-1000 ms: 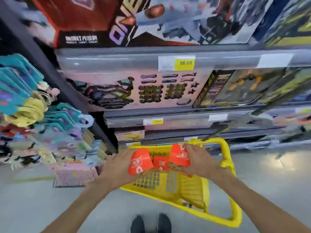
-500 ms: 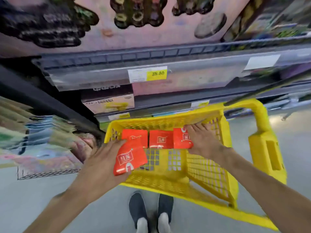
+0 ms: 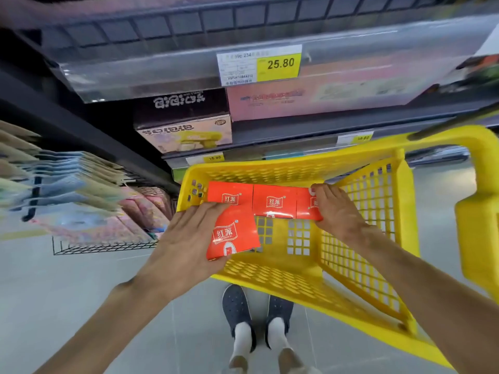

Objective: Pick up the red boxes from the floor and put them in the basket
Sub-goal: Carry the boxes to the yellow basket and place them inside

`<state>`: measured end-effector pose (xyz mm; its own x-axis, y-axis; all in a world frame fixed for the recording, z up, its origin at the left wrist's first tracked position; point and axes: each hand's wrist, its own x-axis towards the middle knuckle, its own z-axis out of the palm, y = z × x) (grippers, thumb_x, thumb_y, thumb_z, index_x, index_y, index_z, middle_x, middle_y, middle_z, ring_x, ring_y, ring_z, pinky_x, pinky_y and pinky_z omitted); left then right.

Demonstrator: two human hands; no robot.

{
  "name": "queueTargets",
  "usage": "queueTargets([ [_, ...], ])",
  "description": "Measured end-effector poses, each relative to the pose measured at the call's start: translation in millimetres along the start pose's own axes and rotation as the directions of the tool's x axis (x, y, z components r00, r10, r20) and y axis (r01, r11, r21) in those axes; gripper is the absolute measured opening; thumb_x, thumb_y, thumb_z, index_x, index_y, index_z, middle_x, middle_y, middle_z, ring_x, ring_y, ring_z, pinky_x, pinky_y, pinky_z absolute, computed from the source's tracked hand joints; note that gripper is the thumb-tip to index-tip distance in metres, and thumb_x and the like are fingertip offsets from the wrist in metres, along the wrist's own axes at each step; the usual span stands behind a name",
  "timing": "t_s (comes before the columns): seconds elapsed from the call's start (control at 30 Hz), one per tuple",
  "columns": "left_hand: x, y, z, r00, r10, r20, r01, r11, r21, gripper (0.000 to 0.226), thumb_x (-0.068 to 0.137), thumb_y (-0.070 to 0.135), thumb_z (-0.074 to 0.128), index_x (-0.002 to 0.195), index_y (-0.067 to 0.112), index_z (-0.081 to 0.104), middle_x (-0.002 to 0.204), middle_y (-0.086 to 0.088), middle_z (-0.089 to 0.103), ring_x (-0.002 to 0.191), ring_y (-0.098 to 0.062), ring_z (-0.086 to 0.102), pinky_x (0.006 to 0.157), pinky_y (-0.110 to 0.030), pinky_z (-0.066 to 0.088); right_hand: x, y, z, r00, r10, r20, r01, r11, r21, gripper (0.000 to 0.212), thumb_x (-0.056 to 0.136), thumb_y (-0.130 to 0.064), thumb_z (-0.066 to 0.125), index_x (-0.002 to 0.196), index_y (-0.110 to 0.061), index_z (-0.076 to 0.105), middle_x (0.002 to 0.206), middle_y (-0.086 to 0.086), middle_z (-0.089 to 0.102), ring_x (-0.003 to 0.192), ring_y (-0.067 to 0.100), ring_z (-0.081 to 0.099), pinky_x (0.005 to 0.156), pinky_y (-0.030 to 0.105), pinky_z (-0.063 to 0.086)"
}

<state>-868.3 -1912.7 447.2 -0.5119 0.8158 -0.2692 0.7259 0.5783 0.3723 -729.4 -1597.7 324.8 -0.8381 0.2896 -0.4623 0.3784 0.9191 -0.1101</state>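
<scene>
Trouble here would most likely come from the left hand [image 3: 186, 238], whose fingers and thumb are curled round a red box [image 3: 231, 234] held tilted over the near left corner of the yellow basket [image 3: 297, 276]; this box sits partly above the rim rather than well inside, so a loose release could, I judge, tip it off the edge and back onto the floor. The right hand [image 3: 337, 209] is down inside the basket, fingers bent over the right-hand box [image 3: 306, 209] of a row along the far wall; whether it truly grips that box or only presses it into line I cannot tell with certainty, though the thumb seems to pinch its lower edge. A shove there could knock the neighbouring boxes askew, since they stand touching edge to edge. Counting: four red boxes show in all, three in the row inside the basket, namely a left one [image 3: 229, 197], a middle one [image 3: 274, 201] and the one under the right hand, plus the one in the left hand. There is one basket, two hands, and two dark shoes [image 3: 237, 309] on the grey floor below. No red box is visible lying on the floor.
</scene>
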Motion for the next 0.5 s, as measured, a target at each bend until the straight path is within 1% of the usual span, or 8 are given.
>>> queueTargets([
  [0.07,-3,2,1,0.999,0.026,0.019,-0.026,1.000,0.010,0.092,0.069,0.049,0.075,0.146,0.026,0.031,0.139,0.004,0.044,0.122,-0.021,0.046,0.103,-0.036,0.032,-2,-1,4,1.000,-0.009,0.004,0.009,1.000,-0.020,0.104,0.063,-0.029,0.092,0.145,-0.008,0.031,0.145,0.013,0.042,0.139,0.033,0.037,0.117,0.045,0.031],
  [0.13,-4,6,3,0.996,0.070,0.049,-0.072,0.997,0.041,0.090,0.071,0.050,0.071,0.147,0.025,0.030,0.141,0.005,0.043,0.124,-0.021,0.045,0.105,-0.036,0.031,-7,-2,4,0.999,0.001,0.044,0.001,0.999,-0.034,0.119,0.067,-0.036,0.090,0.155,-0.009,0.014,0.159,0.014,0.025,0.150,0.032,0.019,0.123,0.048,0.019],
  [0.17,-3,7,4,0.995,0.087,0.055,-0.090,0.995,0.053,0.089,0.071,0.050,0.069,0.147,0.025,0.030,0.142,0.005,0.043,0.125,-0.020,0.044,0.105,-0.036,0.031,-10,-3,4,0.999,0.007,0.048,-0.005,1.000,-0.030,0.121,0.070,-0.038,0.087,0.157,-0.011,0.008,0.162,0.013,0.018,0.152,0.031,0.012,0.124,0.047,0.015],
  [0.23,2,11,3,0.992,0.116,0.051,-0.119,0.992,0.050,0.089,0.071,0.049,0.069,0.147,0.024,0.032,0.142,0.004,0.044,0.126,-0.020,0.044,0.105,-0.036,0.031,-15,-4,4,0.999,0.028,0.042,-0.027,1.000,-0.005,0.118,0.076,-0.039,0.083,0.157,-0.013,0.002,0.164,0.012,0.012,0.153,0.029,0.006,0.125,0.045,0.010],
  [0.37,5,19,7,0.983,0.169,0.070,-0.172,0.984,0.043,0.088,0.072,0.051,0.068,0.147,0.026,0.029,0.142,0.005,0.043,0.126,-0.017,0.042,0.105,-0.036,0.032,-20,-5,2,0.998,0.033,0.048,-0.034,0.999,0.016,0.113,0.081,-0.040,0.079,0.158,-0.013,0.001,0.165,0.011,0.008,0.153,0.028,0.002,0.125,0.044,0.007],
  [0.5,6,15,25,0.980,0.168,0.107,-0.176,0.982,0.074,0.089,0.072,0.047,0.072,0.147,0.025,0.029,0.142,0.004,0.044,0.128,-0.019,0.043,0.106,-0.038,0.037,-21,-5,4,0.998,0.029,0.058,-0.031,0.999,0.031,0.113,0.081,-0.038,0.079,0.158,-0.013,0.000,0.165,0.011,0.005,0.153,0.028,-0.002,0.125,0.044,0.006],
])
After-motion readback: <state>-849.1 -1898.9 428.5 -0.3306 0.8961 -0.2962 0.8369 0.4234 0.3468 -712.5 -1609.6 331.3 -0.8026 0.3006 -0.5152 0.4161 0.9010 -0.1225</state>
